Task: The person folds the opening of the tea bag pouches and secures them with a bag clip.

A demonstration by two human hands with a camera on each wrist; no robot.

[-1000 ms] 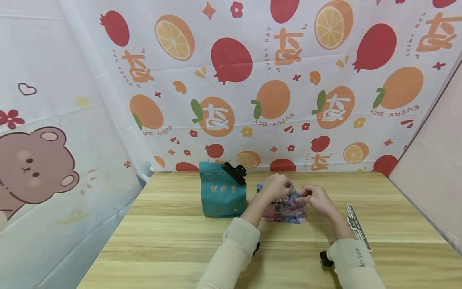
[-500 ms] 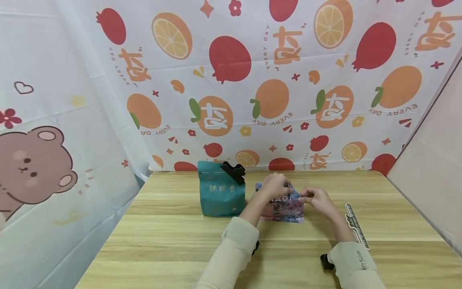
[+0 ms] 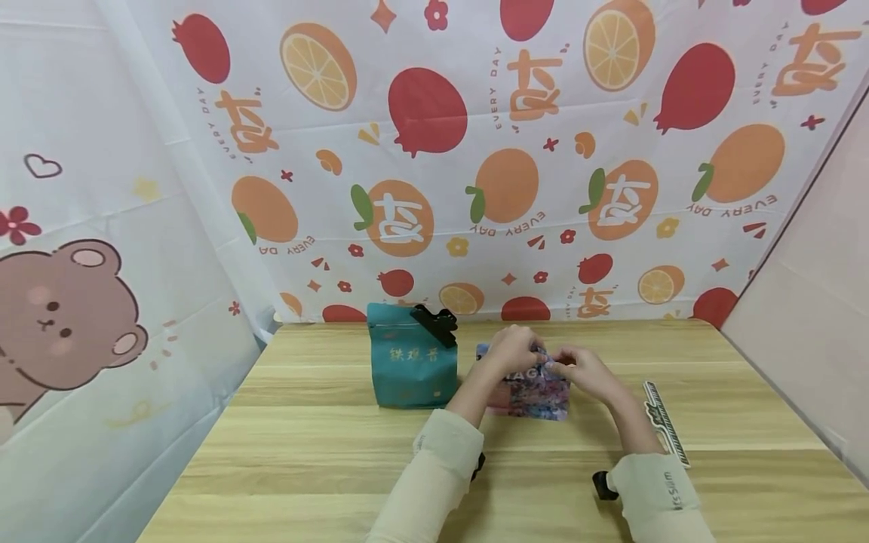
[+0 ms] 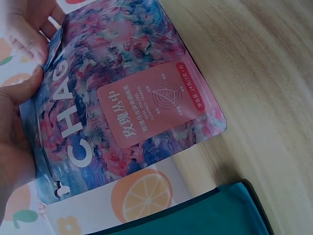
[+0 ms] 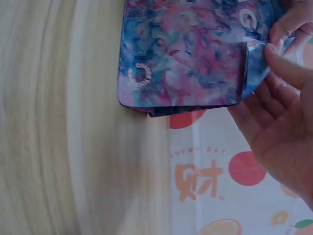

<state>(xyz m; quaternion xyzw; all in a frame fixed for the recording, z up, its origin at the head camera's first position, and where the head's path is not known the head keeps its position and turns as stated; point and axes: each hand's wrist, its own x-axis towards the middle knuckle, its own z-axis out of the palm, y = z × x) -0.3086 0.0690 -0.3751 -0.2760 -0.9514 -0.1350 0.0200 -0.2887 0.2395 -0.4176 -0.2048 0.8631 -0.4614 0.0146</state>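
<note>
A tea pouch (image 3: 536, 396) with a blue, pink and purple painted pattern stands on the wooden table. My left hand (image 3: 514, 353) grips its top edge, thumb on the lettered front in the left wrist view, fingers behind and partly hidden. At the pouch's top right corner, my right hand (image 3: 585, 371) pinches the material between thumb and fingers. That corner is folded over toward the front, as the right wrist view shows of the pouch (image 5: 186, 54). Both hands are close together along the top edge. A pink label and white letters face me.
A teal pouch (image 3: 413, 377) stands just left of the patterned one, a black clip (image 3: 437, 324) on its top corner. To the right lies a long narrow green-and-white piece (image 3: 667, 424), beside my right forearm. A fruit-print cloth (image 3: 434, 188) hangs behind the table (image 3: 305, 452).
My right hand has moved left along the pouch's top, closer to the left hand, with its fingertips farther over the corner. The left hand keeps its grip. The head view has shifted slightly.
</note>
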